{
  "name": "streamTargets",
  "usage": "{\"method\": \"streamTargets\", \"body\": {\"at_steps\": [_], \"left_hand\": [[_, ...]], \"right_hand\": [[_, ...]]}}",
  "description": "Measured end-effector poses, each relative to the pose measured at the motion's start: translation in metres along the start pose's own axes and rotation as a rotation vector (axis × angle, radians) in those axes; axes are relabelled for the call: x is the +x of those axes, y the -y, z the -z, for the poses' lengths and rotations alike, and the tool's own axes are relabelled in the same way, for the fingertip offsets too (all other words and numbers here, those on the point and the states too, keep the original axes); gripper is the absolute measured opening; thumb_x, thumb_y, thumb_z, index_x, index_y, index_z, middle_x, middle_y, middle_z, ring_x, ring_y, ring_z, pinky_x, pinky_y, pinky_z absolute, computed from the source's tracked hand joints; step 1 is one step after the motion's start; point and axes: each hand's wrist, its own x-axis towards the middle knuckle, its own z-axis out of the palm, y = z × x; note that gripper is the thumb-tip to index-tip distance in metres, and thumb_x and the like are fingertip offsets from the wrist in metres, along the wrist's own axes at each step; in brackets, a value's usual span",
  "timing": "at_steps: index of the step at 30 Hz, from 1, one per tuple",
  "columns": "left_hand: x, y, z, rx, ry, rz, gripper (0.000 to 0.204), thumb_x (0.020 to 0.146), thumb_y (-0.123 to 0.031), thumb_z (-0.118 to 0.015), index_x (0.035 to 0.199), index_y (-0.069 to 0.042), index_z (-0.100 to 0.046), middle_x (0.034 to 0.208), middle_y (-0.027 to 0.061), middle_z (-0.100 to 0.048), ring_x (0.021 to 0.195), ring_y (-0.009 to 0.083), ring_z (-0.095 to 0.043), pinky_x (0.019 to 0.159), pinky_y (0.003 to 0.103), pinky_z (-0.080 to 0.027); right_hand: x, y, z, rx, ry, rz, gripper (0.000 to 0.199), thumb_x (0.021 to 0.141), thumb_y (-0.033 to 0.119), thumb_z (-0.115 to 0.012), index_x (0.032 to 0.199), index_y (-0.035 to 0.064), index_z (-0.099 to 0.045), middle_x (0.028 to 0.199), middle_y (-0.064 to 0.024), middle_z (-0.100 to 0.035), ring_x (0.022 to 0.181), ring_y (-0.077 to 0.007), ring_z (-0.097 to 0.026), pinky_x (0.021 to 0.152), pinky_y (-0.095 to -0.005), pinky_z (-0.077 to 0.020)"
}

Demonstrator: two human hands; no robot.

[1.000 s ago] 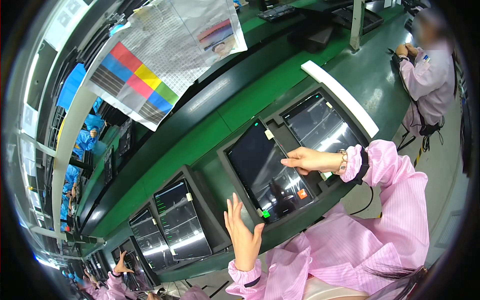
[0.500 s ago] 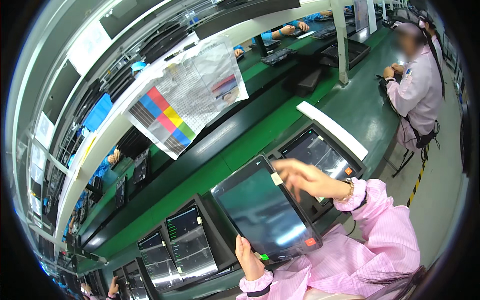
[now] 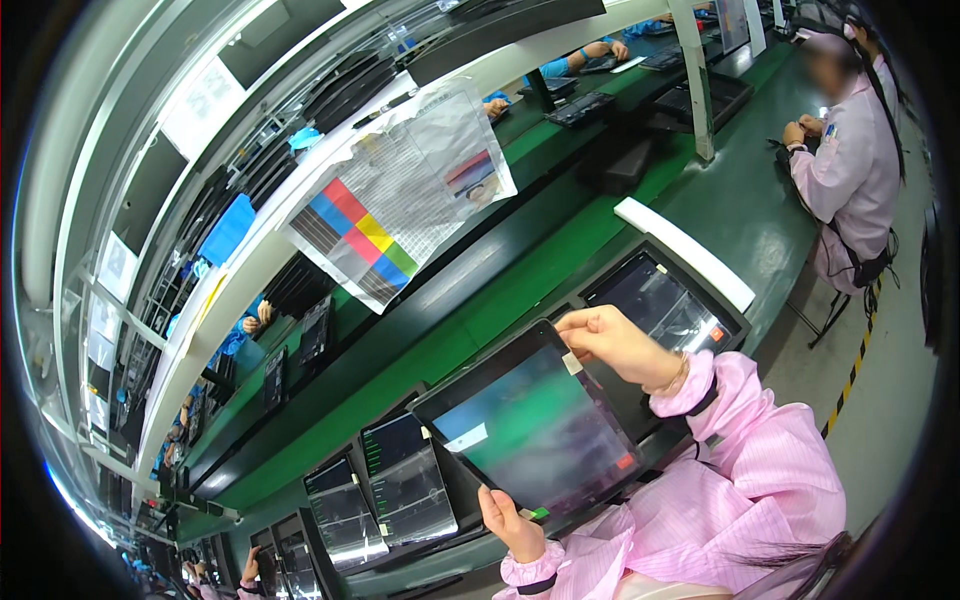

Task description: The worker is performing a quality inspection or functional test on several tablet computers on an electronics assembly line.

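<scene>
A dark tablet (image 3: pixel 530 425) is held tilted before me. Its glossy screen mirrors the green bench and some white light. My left hand (image 3: pixel 512 523) is closed on its lower left edge, beside a small green sticker (image 3: pixel 541 514). At the upper right corner, my right hand (image 3: pixel 622 345) pinches the edge close to a pale yellow tab (image 3: pixel 572 363). An orange-red sticker (image 3: pixel 625 462) marks the lower right corner. The fingers behind the tablet are hidden.
More tablets lie in dark trays: one (image 3: pixel 660 305) to the right, and two (image 3: pixel 405 470) (image 3: pixel 345 512) to the left. A white strip (image 3: pixel 685 255) lies beyond the right tray. A printed colour sheet (image 3: pixel 400 200) hangs from the rail. A person in pink (image 3: pixel 850 165) sits far right.
My right hand, blurred and apart before, has closed on the tablet's upper right corner. The tablet has tilted, and its reflections have shifted. The whole view has swung slightly.
</scene>
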Motion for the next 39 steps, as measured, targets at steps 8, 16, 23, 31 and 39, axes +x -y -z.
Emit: {"method": "streamTargets", "body": {"at_steps": [8,16,23,31,39], "left_hand": [[0.032,-0.037,-0.048,0.124,-0.05,0.018,0.031,0.097,-0.02,-0.046,0.117,0.004,-0.05,0.102,0.0038,-0.056,0.091,0.0104,-0.049,0.081,0.024,-0.039],[0.107,-0.042,-0.048,-0.095,0.311,-0.036,0.042,0.098,-0.032,-0.041,0.126,-0.001,-0.041,0.108,0.0066,-0.056,0.088,0.0097,-0.056,0.072,0.022,-0.046],[0.13,-0.048,-0.06,0.154,0.576,0.063,0.026,0.095,-0.011,-0.045,0.119,0.001,-0.041,0.108,0.0103,-0.055,0.089,0.0312,-0.066,0.071,0.03,-0.054],[0.147,-0.035,-0.062,0.157,0.437,0.021,0.026,0.095,-0.016,-0.048,0.113,0.003,-0.047,0.103,0.0119,-0.06,0.08,0.0294,-0.068,0.064,0.028,-0.054],[0.145,-0.038,-0.061,0.193,0.445,0.012,0.02,0.094,-0.015,-0.05,0.102,0.003,-0.052,0.09,0.0085,-0.062,0.08,0.0257,-0.068,0.066,0.028,-0.054]], "right_hand": [[0.002,0.014,-0.004,0.048,0.063,-0.028,0.03,0.097,0.031,-0.047,0.105,0.0039,-0.057,0.086,0.0044,-0.055,0.076,-0.0036,-0.05,0.072,-0.0231,-0.0438],[0.08,0.051,-0.024,0.275,0.042,0.313,0.025,0.094,0.026,-0.053,0.094,0.0023,-0.058,0.089,-0.0002,-0.061,0.08,-0.0044,-0.055,0.073,-0.0205,-0.0436],[0.157,0.049,-0.007,0.187,0.06,0.334,0.023,0.093,0.028,-0.055,0.089,0.0059,-0.059,0.086,0.0051,-0.054,0.079,-0.0025,-0.047,0.073,-0.021,-0.0383],[0.179,0.036,-0.009,0.196,0.068,0.326,0.025,0.093,0.029,-0.054,0.088,0.0051,-0.058,0.085,0.0037,-0.056,0.08,-0.003,-0.048,0.073,-0.0217,-0.0391],[0.167,0.039,-0.009,0.229,0.106,0.324,0.024,0.093,0.027,-0.054,0.09,0.0045,-0.059,0.086,0.0012,-0.06,0.08,-0.0046,-0.053,0.075,-0.0222,-0.0423]]}}
